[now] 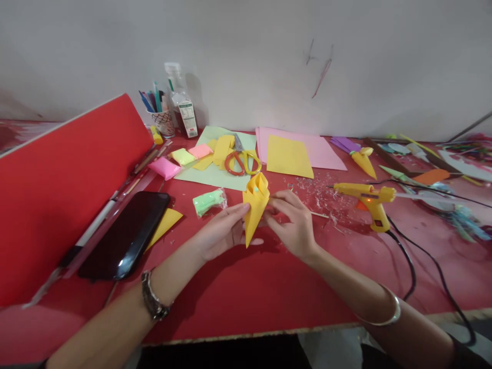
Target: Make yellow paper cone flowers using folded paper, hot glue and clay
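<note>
A rolled yellow paper cone (pixel 254 207), pointed at the bottom and with curled petal-like folds and a small pale green spot at its top, is held above the table in front of me. My left hand (pixel 219 230) grips its left side between thumb and fingers. At the right edge of the cone, my right hand (pixel 294 220) pinches the paper; its fingertips are partly hidden behind it. Just beyond my left hand lies a wrapped pack of light green clay (pixel 209 202). A thin stick (pixel 320 214) pokes out past my right hand.
A yellow glue gun (pixel 363 197) with a lit orange light lies right, its cord trailing off the table edge. Scissors (pixel 243 163) and paper sheets (pixel 290 156) lie behind. A phone (pixel 126 233) and red board (pixel 73 189) are left. A bottle (pixel 183 105) stands by the wall.
</note>
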Demonstrator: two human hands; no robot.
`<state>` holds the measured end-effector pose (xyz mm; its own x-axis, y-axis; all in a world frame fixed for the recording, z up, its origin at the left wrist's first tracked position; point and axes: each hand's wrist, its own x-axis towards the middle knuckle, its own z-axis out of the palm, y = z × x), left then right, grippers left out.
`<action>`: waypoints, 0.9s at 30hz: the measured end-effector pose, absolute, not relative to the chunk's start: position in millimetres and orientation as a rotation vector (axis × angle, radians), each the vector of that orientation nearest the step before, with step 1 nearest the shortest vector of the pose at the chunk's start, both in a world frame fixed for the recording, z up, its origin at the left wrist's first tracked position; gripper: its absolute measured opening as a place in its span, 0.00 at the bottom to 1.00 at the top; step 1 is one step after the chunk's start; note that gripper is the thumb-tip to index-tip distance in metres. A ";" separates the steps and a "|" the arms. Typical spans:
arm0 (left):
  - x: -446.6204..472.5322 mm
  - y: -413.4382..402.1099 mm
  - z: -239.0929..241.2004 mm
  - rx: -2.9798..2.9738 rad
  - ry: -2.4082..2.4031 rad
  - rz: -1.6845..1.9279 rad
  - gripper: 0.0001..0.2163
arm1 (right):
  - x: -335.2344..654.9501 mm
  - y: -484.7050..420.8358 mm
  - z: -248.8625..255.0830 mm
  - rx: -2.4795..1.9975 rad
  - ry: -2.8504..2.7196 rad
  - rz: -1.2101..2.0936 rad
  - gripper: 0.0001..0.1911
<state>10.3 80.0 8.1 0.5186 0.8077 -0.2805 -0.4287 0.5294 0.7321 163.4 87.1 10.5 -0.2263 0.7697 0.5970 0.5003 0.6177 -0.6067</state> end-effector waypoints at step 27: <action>15.6 77.4 5.3 0.932 0.950 0.869 0.06 | 171.4 97.1 13.1 -1.052 -1.516 0.852 0.03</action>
